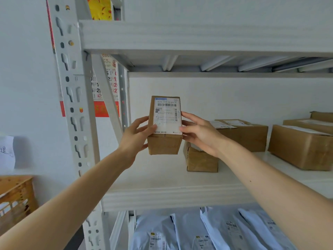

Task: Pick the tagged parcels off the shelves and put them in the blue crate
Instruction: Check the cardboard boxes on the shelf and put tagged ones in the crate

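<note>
Above shelf (162,179), labelled parcel (164,123) clamped between both hands: left hand (137,136), right hand (200,134).

held parcel's label (166,115) reads roughly "429 n4 14"; wall calendar (106,83) shows 25, 20, 27.

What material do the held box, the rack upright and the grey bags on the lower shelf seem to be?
Held box: brown matte cardboard with a white paper label.
Rack upright: probably painted metal, pale grey, with punched slots.
Grey bags: likely thin plastic mailers, smooth, wrinkled, slightly glossy.
</note>
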Tool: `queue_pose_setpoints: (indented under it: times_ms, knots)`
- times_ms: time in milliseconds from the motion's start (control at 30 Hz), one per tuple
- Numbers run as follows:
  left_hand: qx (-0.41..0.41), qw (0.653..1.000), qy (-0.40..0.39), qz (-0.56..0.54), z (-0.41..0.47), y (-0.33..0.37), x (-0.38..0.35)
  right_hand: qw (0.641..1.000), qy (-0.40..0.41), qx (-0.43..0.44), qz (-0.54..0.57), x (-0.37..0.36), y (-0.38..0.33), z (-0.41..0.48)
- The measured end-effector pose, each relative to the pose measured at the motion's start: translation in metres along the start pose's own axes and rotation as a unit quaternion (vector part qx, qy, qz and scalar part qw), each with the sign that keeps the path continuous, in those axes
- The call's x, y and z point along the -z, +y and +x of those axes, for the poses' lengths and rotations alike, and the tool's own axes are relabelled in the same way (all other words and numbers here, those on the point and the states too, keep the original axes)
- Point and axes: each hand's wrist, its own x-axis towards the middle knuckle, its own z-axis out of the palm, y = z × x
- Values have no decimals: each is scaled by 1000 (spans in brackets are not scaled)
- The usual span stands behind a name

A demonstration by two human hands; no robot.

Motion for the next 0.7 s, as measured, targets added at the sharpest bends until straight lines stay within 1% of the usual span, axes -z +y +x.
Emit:
queue_pose_setpoints:
  times_ms: [200,300,433,567,700]
  knots:
    - [-25,1000,-2,-15,-10,3,-4,1000,-11,25,-6,1,-5,-7]
    - [-23,1000,4,-21,-9,4,-4,999,-19,19,-21,1,-8,-3]
    - [8,999,-17,-29,-5,-1,-1,997,-32,-15,-67,-5,-6,5]
    - [30,999,-27,-18,-5,-8,6,996,-48,-53,-61,-12,-2,10]
    - [44,999,13,22,-10,-8,17,992,-56,-99,-52,-20,2,18]
